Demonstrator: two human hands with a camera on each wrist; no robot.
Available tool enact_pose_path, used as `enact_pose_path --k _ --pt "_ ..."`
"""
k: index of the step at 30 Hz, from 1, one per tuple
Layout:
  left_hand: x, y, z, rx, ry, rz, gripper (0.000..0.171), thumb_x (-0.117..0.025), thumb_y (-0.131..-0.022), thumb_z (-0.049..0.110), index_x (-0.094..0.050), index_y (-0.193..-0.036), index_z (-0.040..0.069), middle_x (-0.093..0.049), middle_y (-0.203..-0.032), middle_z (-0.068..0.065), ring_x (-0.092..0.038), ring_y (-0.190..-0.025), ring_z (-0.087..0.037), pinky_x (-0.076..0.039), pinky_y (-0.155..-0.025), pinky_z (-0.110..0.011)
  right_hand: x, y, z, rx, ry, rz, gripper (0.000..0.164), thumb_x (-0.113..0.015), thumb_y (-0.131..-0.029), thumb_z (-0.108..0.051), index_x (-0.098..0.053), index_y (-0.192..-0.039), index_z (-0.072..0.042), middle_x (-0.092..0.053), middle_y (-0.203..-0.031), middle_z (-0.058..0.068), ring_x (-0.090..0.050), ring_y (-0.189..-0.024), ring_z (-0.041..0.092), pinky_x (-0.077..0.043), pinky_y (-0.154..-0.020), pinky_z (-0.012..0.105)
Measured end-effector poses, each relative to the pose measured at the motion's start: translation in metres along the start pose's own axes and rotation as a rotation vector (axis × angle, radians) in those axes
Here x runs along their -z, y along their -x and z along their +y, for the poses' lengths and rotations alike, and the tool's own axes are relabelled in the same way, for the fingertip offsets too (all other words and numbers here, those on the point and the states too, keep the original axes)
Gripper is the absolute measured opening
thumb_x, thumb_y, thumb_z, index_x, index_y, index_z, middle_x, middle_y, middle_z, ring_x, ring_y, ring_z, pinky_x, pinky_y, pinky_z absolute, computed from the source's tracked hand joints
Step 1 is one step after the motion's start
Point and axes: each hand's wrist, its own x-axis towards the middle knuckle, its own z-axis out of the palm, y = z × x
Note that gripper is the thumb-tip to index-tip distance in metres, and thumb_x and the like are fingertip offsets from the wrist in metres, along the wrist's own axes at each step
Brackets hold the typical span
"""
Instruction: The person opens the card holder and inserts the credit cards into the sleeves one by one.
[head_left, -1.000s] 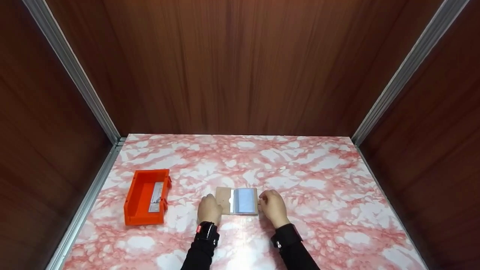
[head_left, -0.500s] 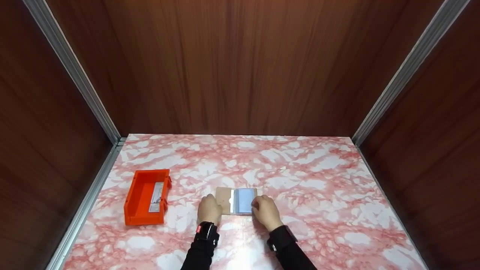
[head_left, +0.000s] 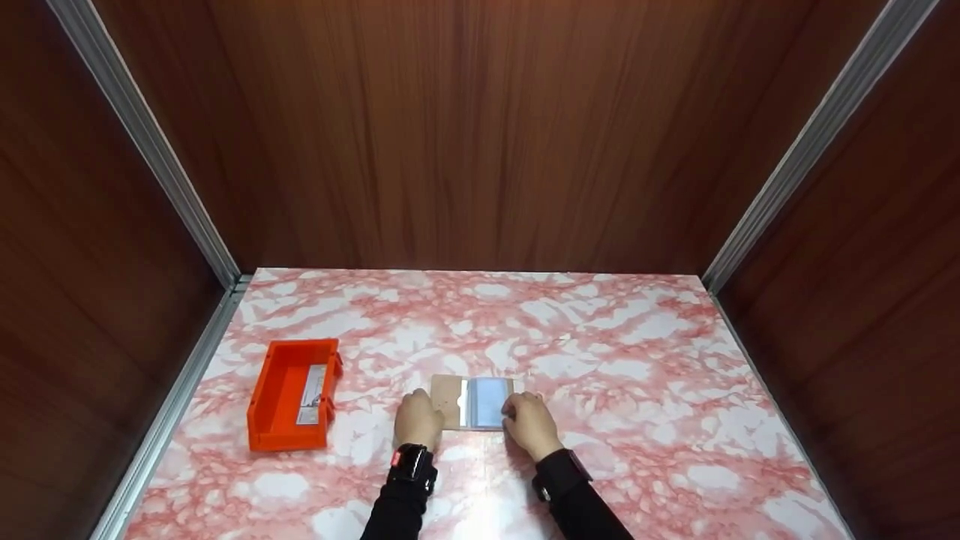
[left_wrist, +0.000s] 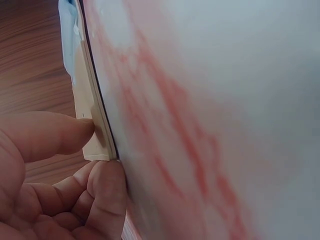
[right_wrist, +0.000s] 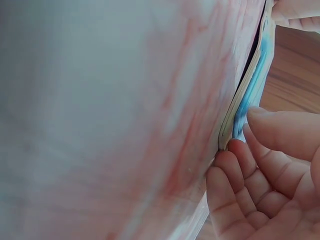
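A tan card holder (head_left: 447,397) lies spread flat on the table, its bluish clear plastic sleeves (head_left: 489,399) on the right half and a white strip beside them. At its left edge my left hand (head_left: 418,420) pinches the cover; the left wrist view has the thumb on top and curled fingers against the edge. My right hand (head_left: 531,426) is at the right edge, its thumb on the sleeves (right_wrist: 255,85) and its curled fingers (right_wrist: 230,195) against the holder's side. How many sleeves the right fingers grip is hidden.
An orange open-fronted bin (head_left: 289,441) stands to the left, with a flat printed card (head_left: 311,395) inside. Brown wood-look panels (head_left: 480,135) close off the back and both sides of the red-and-white marbled table (head_left: 637,360).
My right hand has moved left from beside the card holder onto its right edge and sleeves. My left hand and the holder have stayed in place.
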Motion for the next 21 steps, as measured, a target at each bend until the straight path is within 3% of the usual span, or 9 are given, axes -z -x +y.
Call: enact_pose_path --k 4,9,15,21 --pt "0.0021 0.0004 0.0004 0.008 0.013 -0.020 0.015 -0.069 -0.076 0.000 -0.062 -0.087 -0.007 -0.060 -0.083 -0.021 -0.063 -0.081 -0.043 -0.050 -0.076 -0.052 0.0010 -0.0005 -0.0013 -0.013 0.002 -0.009 0.018 -0.076 -0.072 0.003 -0.064 -0.082 -0.005 -0.058 -0.075 0.004 -0.056 -0.074 0.026 -0.046 -0.084 0.046" --pt "0.0033 0.0008 -0.0005 0.010 0.022 -0.038 0.015 -0.071 -0.079 0.005 -0.060 -0.084 -0.004 -0.058 -0.081 -0.017 -0.063 -0.079 -0.038 -0.050 -0.075 -0.050 0.0029 -0.0007 -0.0023 -0.034 -0.009 -0.042 0.018 -0.076 -0.073 0.003 -0.064 -0.084 -0.005 -0.057 -0.077 0.004 -0.057 -0.076 0.027 -0.044 -0.095 0.051" --pt "0.0037 -0.0003 -0.0001 -0.021 0.038 -0.008 0.018 -0.071 -0.083 0.009 -0.056 -0.078 -0.001 -0.055 -0.076 -0.014 -0.061 -0.073 -0.036 -0.049 -0.071 -0.049 0.0025 -0.0008 -0.0020 -0.043 -0.004 -0.043 0.017 -0.075 -0.073 0.002 -0.064 -0.084 -0.006 -0.057 -0.076 0.003 -0.056 -0.076 0.026 -0.046 -0.076 0.043" --pt "0.0047 -0.0010 0.0030 -0.053 0.045 0.034 0.019 -0.071 -0.082 0.010 -0.056 -0.076 -0.001 -0.054 -0.074 -0.014 -0.060 -0.071 -0.037 -0.049 -0.070 -0.050 0.0017 -0.0009 -0.0008 -0.031 0.004 -0.031 0.016 -0.075 -0.072 0.001 -0.065 -0.083 -0.005 -0.058 -0.076 0.004 -0.057 -0.077 0.027 -0.047 -0.080 0.045"
